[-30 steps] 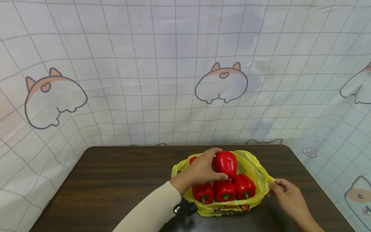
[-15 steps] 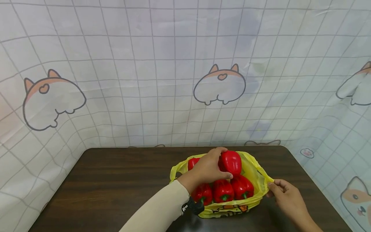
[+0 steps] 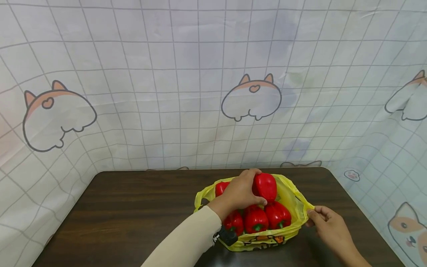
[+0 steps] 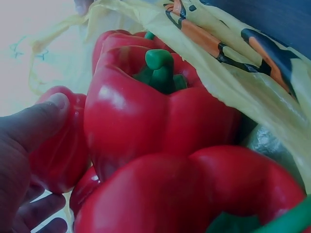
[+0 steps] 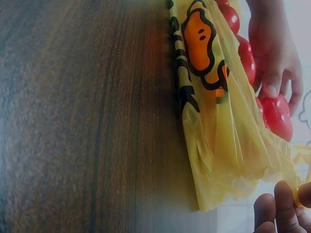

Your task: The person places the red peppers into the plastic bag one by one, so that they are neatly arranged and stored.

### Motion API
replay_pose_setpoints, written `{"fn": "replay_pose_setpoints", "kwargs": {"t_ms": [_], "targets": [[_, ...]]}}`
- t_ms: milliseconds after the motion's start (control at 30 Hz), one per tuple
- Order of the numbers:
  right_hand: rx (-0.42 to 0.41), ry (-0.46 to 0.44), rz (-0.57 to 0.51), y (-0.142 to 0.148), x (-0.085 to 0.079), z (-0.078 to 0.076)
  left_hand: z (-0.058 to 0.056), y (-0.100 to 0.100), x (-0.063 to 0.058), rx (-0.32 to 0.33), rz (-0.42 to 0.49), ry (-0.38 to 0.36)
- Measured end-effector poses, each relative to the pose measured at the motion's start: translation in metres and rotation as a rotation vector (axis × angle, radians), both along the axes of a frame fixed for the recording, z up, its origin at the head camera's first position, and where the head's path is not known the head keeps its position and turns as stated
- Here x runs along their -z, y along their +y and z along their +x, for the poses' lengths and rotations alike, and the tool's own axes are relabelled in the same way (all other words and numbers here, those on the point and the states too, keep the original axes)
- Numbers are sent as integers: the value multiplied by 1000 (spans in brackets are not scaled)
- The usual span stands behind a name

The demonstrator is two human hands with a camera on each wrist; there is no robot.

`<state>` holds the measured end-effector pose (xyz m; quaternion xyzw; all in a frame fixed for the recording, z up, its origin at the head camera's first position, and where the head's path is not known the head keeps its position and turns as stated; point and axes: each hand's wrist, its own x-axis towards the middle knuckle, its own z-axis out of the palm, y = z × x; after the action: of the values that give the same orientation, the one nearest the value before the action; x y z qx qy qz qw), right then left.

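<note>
A yellow plastic bag (image 3: 290, 185) with printed figures lies open on the table, full of red bell peppers. My left hand (image 3: 238, 193) reaches in from the left and grips one bell pepper (image 3: 265, 187) at the back of the bag, thumb on its near side. In the left wrist view the thumb presses this held pepper (image 4: 60, 145), beside a larger pepper (image 4: 131, 116) with a green stem. Several peppers (image 3: 255, 218) sit along the bag's front, stems toward me. My right hand (image 3: 330, 226) pinches the bag's right edge between thumb and fingers, pulling it outward.
The dark wooden table (image 3: 133, 215) stretches left of the bag, its back edge against a white gridded curtain (image 3: 166, 92) with cartoon dogs. A black wrist strap device (image 3: 228, 235) on the left sleeve overlaps the bag's front left rim.
My left hand has shifted slightly right with the pepper it grips, mostly in the first half second. The right hand still pinches the bag's edge in about the same place.
</note>
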<state>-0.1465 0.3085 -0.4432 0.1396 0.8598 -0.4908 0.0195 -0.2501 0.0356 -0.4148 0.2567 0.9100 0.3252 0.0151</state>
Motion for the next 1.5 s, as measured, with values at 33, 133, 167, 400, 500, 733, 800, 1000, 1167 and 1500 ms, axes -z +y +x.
{"fn": "replay_pose_setpoints", "kwargs": {"t_ms": [33,133,167,400,500,733,800,1000,1167,1500], "targets": [[2,-1,1,0,0,0,-1,1,0,-2,-5,2],[2,2,1,0,-1,0,-3,3,1,-14,-22,6],[0,3,-1,0,-1,0,-4,4,1,-20,-27,8],[-2,10,-6,-1,-1,0,-6,9,1,-47,-63,20],[1,12,-2,-1,-2,0,-6,10,1,-49,-61,16],[1,13,-7,-3,-2,1,-4,11,0,-38,-75,32],[-2,15,-10,-3,-2,1,-3,11,0,-33,-89,55],[-1,18,-14,-2,-1,1,-1,10,-3,-20,-128,103],[0,33,-9,-4,-2,-1,-2,7,-4,-20,-159,108],[-7,47,1,-9,-3,-6,3,-4,-20,-29,-142,108]]}}
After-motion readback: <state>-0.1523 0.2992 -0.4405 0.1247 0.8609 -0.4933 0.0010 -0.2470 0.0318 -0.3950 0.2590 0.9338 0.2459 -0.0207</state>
